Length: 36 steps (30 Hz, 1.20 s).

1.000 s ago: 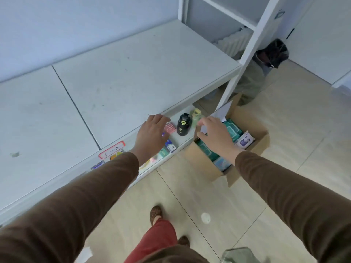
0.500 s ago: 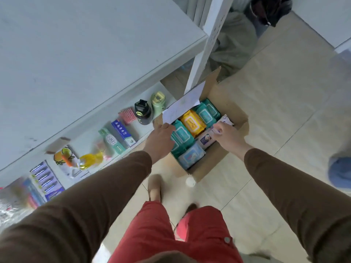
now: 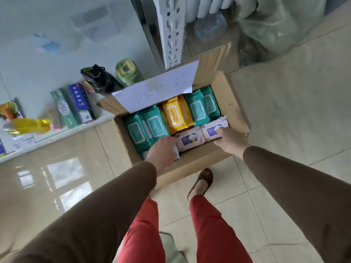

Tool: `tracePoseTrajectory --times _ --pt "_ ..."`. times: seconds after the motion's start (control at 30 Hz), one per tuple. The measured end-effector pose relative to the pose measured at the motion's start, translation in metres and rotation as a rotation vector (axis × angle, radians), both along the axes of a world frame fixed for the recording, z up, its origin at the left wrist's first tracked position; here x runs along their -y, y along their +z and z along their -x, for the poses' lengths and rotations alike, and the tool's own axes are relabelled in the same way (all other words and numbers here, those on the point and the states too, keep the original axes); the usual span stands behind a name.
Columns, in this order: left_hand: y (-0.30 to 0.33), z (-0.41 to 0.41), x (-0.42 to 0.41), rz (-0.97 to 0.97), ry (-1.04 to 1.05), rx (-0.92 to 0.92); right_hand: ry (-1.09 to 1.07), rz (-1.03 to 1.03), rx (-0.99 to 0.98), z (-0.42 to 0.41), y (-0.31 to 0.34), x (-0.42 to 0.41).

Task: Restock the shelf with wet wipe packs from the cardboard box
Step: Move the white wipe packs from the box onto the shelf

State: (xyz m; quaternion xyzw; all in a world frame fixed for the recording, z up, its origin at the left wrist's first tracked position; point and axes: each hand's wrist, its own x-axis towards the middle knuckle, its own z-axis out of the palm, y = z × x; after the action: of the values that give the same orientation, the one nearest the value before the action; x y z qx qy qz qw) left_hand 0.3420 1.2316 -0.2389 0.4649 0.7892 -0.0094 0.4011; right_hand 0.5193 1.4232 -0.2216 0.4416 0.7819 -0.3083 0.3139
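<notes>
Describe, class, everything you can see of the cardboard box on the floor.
The box is brown corrugated cardboard, open-topped, flaps up, sitting on the tiled floor beside the shelf. A white paper with handwriting lies over its far-left flap. Inside, packs stand in rows: teal packs, a yellow pack, and pale packs along the near side. The left hand reaches inside; the right hand touches a pale pack.

The left hand point(image 3: 161, 150) covers most of a pale blue pack point(image 3: 176, 154) in the cardboard box point(image 3: 235, 103), so its label cannot be read. The right hand point(image 3: 230, 140) hides the near end of a white wipe pack point(image 3: 213, 129); whether its fingers clasp it is unclear. A paper sheet point(image 3: 159, 88) masks the teal packs point(image 3: 146, 128) beyond the grip. Shelf goods point(image 3: 11, 118) at the left edge are blurred and cropped.
</notes>
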Motion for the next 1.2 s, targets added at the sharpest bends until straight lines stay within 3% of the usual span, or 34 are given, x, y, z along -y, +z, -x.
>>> tracePoseTrajectory --times 0.13,0.27,0.37,0.63,0.8,0.93,1.2 --pt "-0.069 -0.033 -0.035 0.071 0.017 -0.002 0.237 -0.109 -0.014 -0.001 -0.067 -0.048" --pt "-0.144 -0.055 -0.064 0.125 -0.005 -0.063 0.678 -0.285 0.023 -0.003 -0.128 -0.082" --pt "-0.191 -0.066 -0.072 0.185 0.020 -0.136 0.880 -0.361 0.057 0.000 -0.165 -0.093" --pt "-0.245 -0.077 -0.079 0.118 0.034 -0.423 0.937 -0.375 0.203 0.007 -0.213 -0.092" --pt "-0.239 -0.071 -0.092 0.248 -0.061 -0.359 0.914 -0.236 0.257 0.013 -0.198 -0.091" --pt "-0.209 -0.073 -0.081 0.155 0.038 -0.253 0.839 -0.161 0.152 0.002 -0.158 -0.089" --pt "-0.017 -0.033 -0.022 0.010 0.308 -0.088 0.557 -0.034 -0.124 0.024 0.040 -0.058"
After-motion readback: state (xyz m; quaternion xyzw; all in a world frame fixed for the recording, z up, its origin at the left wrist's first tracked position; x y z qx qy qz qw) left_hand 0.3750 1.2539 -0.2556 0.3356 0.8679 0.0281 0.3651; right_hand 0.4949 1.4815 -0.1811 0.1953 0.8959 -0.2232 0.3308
